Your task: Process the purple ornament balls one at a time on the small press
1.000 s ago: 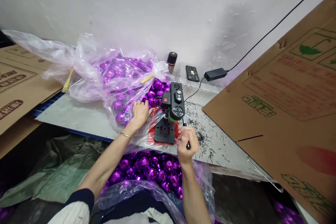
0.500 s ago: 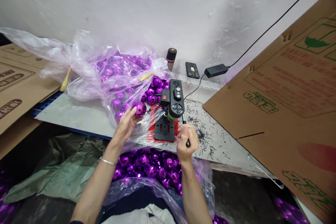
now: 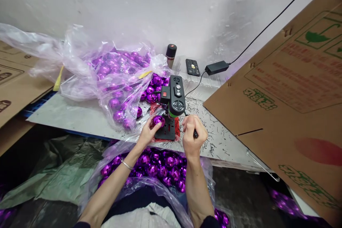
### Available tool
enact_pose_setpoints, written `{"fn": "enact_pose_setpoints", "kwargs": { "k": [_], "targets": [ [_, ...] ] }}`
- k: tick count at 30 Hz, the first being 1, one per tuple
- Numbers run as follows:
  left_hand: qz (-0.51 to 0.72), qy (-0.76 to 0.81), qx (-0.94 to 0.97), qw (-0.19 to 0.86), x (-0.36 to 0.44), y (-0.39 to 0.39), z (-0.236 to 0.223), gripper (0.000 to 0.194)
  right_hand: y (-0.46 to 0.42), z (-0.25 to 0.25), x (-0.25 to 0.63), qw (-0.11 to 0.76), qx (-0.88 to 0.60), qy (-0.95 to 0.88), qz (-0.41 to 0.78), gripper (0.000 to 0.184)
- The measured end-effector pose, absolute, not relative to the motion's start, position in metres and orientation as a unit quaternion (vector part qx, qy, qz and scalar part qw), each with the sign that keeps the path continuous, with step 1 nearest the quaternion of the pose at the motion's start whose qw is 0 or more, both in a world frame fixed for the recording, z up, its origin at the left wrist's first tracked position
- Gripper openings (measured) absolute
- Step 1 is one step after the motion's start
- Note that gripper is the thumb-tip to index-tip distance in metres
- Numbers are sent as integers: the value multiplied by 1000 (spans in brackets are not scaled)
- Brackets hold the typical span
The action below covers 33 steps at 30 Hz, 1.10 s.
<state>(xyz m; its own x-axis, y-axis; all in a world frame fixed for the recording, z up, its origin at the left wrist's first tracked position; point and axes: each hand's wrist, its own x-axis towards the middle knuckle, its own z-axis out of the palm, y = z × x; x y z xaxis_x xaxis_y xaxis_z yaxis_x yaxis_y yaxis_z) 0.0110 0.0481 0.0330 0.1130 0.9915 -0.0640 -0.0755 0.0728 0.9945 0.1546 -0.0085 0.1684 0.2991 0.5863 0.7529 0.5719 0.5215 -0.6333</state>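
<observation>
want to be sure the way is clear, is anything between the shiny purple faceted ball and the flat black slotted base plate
Nothing visible: the ball, in the left hand, overlaps the plate at its far left corner. The black device head overhangs nearby; any gap is unclear.

The lever point(image 3: 196, 134) is mostly covered by the right hand point(image 3: 192, 143), and the held ball point(image 3: 158, 120) is partly hidden by the fingers of the left hand point(image 3: 148, 131). Balls point(image 3: 114, 67) at ten o'clock are veiled by cloudy film point(image 3: 76, 87). The carton point(image 3: 24, 91) at nine o'clock and the large box point(image 3: 280, 123) at three are cropped, the latter's small print being too blurred to be read. The cable point(image 3: 278, 18) is cut off at two o'clock, the sleeves point(image 3: 208, 222) at five and seven
</observation>
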Motion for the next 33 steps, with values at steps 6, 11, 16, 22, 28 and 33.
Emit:
{"fn": "enact_pose_setpoints", "kwargs": {
  "k": [6, 11, 16, 22, 28, 33],
  "targets": [
    [435, 499, 644, 384, 20, 52, 17, 58, -11, 167, 155, 630, -490, -603, -4, 39],
    [402, 474, 726, 294, 20, 48, 21, 58, -13, 163, 156, 630, -482, -609, -11, 36],
    [384, 446, 768, 253, 24, 44, 24, 54, -14, 160, 157, 625, -478, -616, -14, 34],
    [411, 446, 749, 267, 30, 50, 11, 62, -17, 155, 158, 621, -471, -626, -18, 31],
    [419, 446, 743, 270, 28, 51, 4, 64, -18, 140, 158, 616, -461, -637, -47, 29],
    [437, 431, 751, 244, 28, 51, -1, 64, -18, 125, 159, 609, -449, -650, -73, 29]
  ]
}}
